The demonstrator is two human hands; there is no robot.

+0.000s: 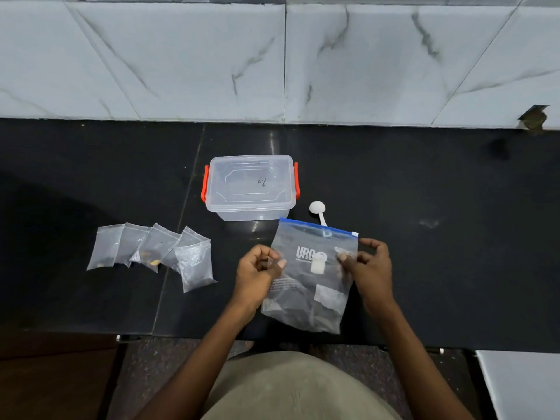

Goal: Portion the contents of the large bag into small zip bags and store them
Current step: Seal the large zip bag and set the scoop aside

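- both hands grip the big bag (309, 280) by its sides: left hand (257, 274) pinching one edge, right hand (368, 268) the other, likely to reach the blue zip.
- scoop (317, 208) just behind; tub (251, 185), lid on, beyond.
- small bags (151, 253) fanned out to the left, ready for filling.
- black counter (439, 253) against a marble-tiled wall (181, 56).

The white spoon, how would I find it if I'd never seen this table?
On the black stone counter, find the clear plastic box with orange clips. Just right of its front corner lies the small white plastic spoon, its handle slipping behind the blue zip edge of the large clear bag. Nothing else there is solid white and round-headed.
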